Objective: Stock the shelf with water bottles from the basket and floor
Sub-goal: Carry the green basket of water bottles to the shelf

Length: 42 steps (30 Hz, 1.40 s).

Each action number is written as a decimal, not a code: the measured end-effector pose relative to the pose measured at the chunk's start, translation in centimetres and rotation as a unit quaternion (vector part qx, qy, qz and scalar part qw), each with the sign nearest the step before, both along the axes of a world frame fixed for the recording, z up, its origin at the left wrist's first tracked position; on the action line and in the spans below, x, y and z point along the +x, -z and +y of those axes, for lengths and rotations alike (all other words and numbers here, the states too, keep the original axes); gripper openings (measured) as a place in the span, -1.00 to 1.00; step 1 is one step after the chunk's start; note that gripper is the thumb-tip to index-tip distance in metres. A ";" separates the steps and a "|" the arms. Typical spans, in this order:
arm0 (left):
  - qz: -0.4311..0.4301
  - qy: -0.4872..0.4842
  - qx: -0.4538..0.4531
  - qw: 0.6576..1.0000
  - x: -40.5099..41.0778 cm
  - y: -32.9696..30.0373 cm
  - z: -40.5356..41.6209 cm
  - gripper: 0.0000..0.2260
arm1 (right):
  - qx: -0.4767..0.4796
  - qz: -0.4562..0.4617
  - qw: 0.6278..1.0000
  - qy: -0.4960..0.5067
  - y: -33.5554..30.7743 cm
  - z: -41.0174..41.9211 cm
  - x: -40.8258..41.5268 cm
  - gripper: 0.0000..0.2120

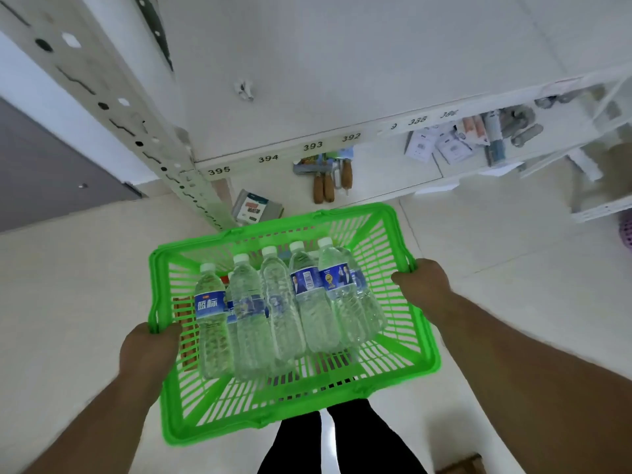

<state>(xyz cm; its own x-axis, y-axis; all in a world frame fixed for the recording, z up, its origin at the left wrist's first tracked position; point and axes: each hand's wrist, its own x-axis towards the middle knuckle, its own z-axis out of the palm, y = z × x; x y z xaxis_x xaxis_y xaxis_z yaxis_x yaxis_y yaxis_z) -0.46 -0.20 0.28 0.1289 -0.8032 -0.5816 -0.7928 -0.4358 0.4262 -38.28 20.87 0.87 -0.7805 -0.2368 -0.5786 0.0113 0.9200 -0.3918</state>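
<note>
Green plastic basket (393,340) hangs level in front of the shelf (342,97), left hand (147,350) and right hand (422,285) each clamped on a side rim, likely so the water bottles (284,302) lying inside cannot roll. Lower bottles are hidden; none show on the floor (85,268).

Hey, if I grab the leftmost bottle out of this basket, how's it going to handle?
The leftmost bottle looks full of water, so probably heavy for its size. Its thin ribbed plastic may dent a little under a hard squeeze. It lies on its side in the basket, round-bodied, so it would likely roll if set down that way.
</note>
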 end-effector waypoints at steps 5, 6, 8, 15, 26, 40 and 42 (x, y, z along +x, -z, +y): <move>0.024 0.096 -0.012 0.995 -4.4 -6.5 1.2 -0.75 | -0.011 0.007 0.998 0.067 -5.6 6.6 -0.2 -0.81; 0.024 0.120 -0.015 0.992 -5.6 -7.4 1.5 -0.76 | -0.012 0.007 0.996 0.084 -6.5 8.2 -0.4 -0.80; 0.022 0.162 -0.024 0.986 -8.1 -8.6 2.2 -0.82 | -0.014 0.009 0.993 0.118 -8.1 11.5 -1.1 -0.79; 0.005 0.311 -0.009 0.950 -21.1 -13.6 9.0 -0.58 | -0.029 0.015 0.968 0.248 -11.0 25.0 -5.4 -0.79; 0.008 0.466 -0.022 0.884 -45.6 -16.3 28.1 -0.54 | -0.057 0.025 0.915 0.398 -12.8 49.5 -17.1 -0.84; 0.029 0.619 -0.002 0.784 -77.3 -11.9 46.0 -0.81 | -0.020 0.068 0.823 0.563 -13.4 68.3 -31.7 -0.85; 0.024 0.637 0.007 0.770 -81.9 -10.8 48.1 -0.83 | -0.014 0.062 0.808 0.586 -12.9 69.5 -34.2 -0.86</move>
<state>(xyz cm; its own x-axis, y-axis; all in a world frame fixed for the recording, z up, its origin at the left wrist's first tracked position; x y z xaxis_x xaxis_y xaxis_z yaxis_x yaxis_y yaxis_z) -82.35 47.86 11.08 -0.7807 -0.2546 -0.5706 -0.5646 0.6787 0.4697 -72.49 90.41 13.78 -0.5302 0.6952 -0.4853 0.8267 0.2966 -0.4782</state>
